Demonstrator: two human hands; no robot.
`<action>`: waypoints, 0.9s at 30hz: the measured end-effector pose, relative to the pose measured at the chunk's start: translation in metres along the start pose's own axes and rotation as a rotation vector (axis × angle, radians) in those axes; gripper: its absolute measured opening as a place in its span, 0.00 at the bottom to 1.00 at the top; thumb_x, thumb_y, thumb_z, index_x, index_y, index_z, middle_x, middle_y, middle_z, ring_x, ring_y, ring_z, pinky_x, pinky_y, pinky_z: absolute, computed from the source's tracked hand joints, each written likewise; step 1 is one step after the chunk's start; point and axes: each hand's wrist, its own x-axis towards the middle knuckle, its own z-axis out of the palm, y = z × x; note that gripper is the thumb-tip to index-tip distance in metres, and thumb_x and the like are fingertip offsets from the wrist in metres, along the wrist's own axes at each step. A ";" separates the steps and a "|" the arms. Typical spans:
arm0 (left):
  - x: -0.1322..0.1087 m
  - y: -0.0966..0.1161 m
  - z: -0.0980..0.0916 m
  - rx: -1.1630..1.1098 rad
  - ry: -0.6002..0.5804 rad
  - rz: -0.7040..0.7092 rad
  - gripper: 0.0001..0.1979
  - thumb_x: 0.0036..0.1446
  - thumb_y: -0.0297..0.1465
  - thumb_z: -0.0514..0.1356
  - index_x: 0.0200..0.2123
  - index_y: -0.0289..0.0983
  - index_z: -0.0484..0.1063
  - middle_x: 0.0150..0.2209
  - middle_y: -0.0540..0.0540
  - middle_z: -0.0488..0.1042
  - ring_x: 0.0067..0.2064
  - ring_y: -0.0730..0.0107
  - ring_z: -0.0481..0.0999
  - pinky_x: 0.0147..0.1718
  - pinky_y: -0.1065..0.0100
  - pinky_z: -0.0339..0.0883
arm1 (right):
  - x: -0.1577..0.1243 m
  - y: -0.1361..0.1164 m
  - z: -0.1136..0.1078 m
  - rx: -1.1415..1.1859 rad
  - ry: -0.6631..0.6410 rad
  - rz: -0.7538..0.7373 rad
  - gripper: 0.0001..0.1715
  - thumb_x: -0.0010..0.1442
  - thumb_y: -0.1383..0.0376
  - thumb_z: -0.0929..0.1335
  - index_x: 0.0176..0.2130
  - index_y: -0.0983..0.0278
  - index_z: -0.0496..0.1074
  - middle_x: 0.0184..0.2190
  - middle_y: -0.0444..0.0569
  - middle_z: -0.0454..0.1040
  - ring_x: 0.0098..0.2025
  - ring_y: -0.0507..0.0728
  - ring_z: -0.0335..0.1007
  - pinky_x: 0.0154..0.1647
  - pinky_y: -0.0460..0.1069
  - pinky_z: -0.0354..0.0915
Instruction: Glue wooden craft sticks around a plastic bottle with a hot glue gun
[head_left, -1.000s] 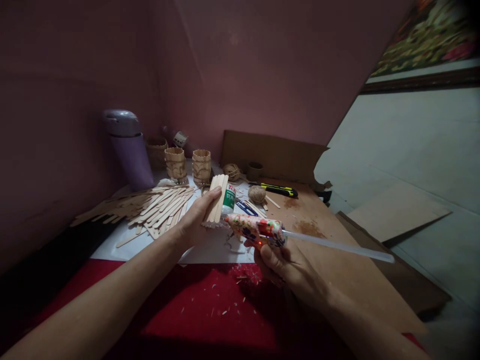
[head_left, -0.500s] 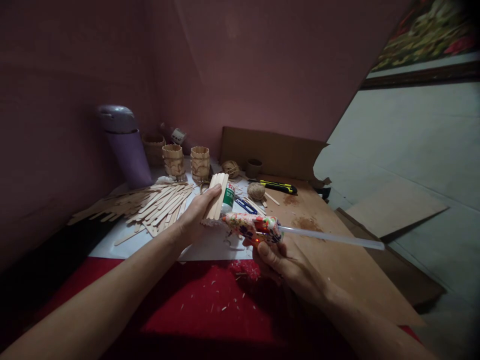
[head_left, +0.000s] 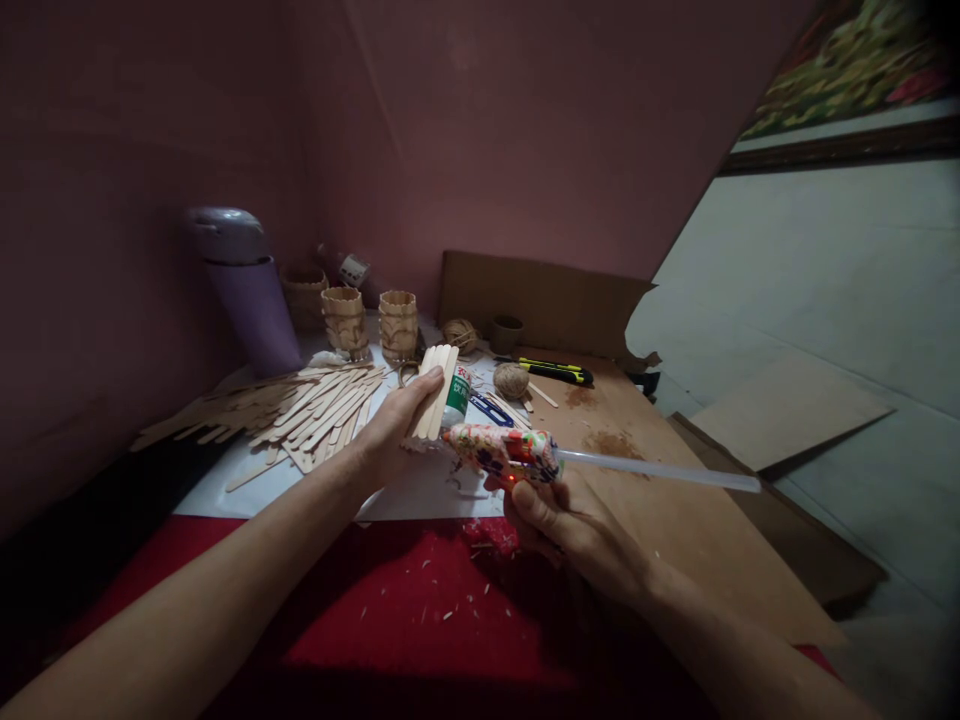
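Note:
My left hand point(head_left: 396, 418) is wrapped round a plastic bottle point(head_left: 457, 400) with a green and white label, its side partly covered by a row of wooden sticks point(head_left: 433, 392). The thumb presses on the sticks. My right hand point(head_left: 559, 515) grips a flower-patterned glue gun point(head_left: 502, 452), whose small red light is lit. Its nozzle points left and is close to the lower edge of the sticks; whether they touch I cannot tell. A long clear glue stick point(head_left: 660, 468) juts out of the gun's back to the right.
Loose wooden sticks point(head_left: 322, 410) are heaped on white paper at the left. Behind stand a purple bottle point(head_left: 255, 310) and two stick-covered cups point(head_left: 398, 325). Twine balls point(head_left: 511, 380), a blue cutter point(head_left: 490, 409) and a yellow-black cutter point(head_left: 556, 371) lie beyond my hands. Cardboard point(head_left: 697, 560) spans the right.
The view has shifted very slightly. Both hands keep their holds, with the glue gun still beside the sticks.

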 end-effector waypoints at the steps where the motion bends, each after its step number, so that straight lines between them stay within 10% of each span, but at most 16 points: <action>1: 0.000 0.000 0.000 -0.002 0.000 -0.006 0.16 0.57 0.39 0.62 0.36 0.31 0.77 0.26 0.42 0.79 0.21 0.69 0.75 0.20 0.70 0.69 | 0.000 0.000 0.000 0.004 0.000 -0.001 0.34 0.61 0.38 0.63 0.21 0.61 0.58 0.17 0.39 0.55 0.20 0.47 0.47 0.20 0.48 0.43; 27: -0.003 0.001 0.004 -0.019 -0.009 -0.049 0.15 0.58 0.39 0.61 0.36 0.32 0.78 0.24 0.43 0.77 0.22 0.69 0.75 0.24 0.71 0.70 | 0.000 0.005 -0.001 0.058 -0.017 -0.018 0.33 0.62 0.39 0.63 0.22 0.61 0.56 0.17 0.38 0.53 0.20 0.47 0.45 0.19 0.48 0.42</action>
